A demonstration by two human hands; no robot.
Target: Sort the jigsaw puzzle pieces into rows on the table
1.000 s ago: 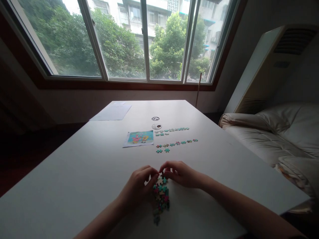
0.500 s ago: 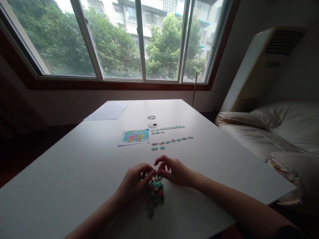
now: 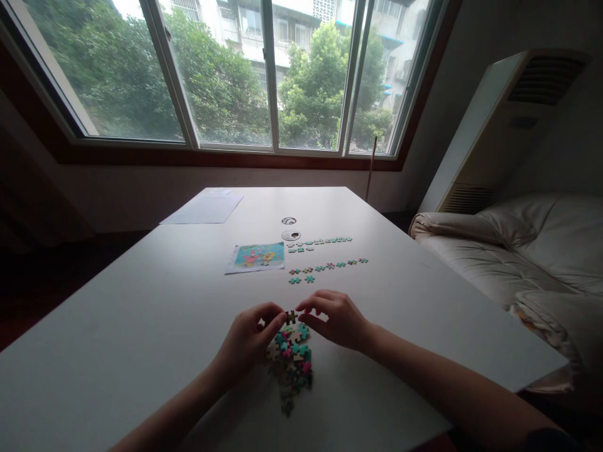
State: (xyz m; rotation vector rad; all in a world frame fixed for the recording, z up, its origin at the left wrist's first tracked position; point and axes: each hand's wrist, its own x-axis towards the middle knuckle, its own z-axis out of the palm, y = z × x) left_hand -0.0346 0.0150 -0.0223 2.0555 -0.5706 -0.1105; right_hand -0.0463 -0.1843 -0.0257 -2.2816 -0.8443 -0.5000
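Between my two hands a single dark puzzle piece (image 3: 291, 317) is raised above the far end of a heap of jigsaw pieces (image 3: 296, 355). My left hand (image 3: 252, 329) pinches that piece by its left edge between thumb and forefinger. On its other side, my right hand (image 3: 336, 319) has thumb and fingers apart, the fingertips close to the piece's right edge. Teal, pink, cream and dark pieces make up the heap, which trails toward me. Beyond the hands lie a row of colourful puzzle pieces (image 3: 330, 266) and a farther row of pale teal pieces (image 3: 325, 241).
A cartoon picture sheet (image 3: 257, 257) lies left of the rows. Two round discs (image 3: 291, 235) are behind them. A large paper sheet (image 3: 202, 208) rests at the white table's (image 3: 141, 301) far left. A pale sofa (image 3: 509, 251) stands to the right, below a window's side wall.
The right fingers have drawn back from the left fingertips and opened. The dark piece now shows plainly in the left pinch, and more of the heap is visible.
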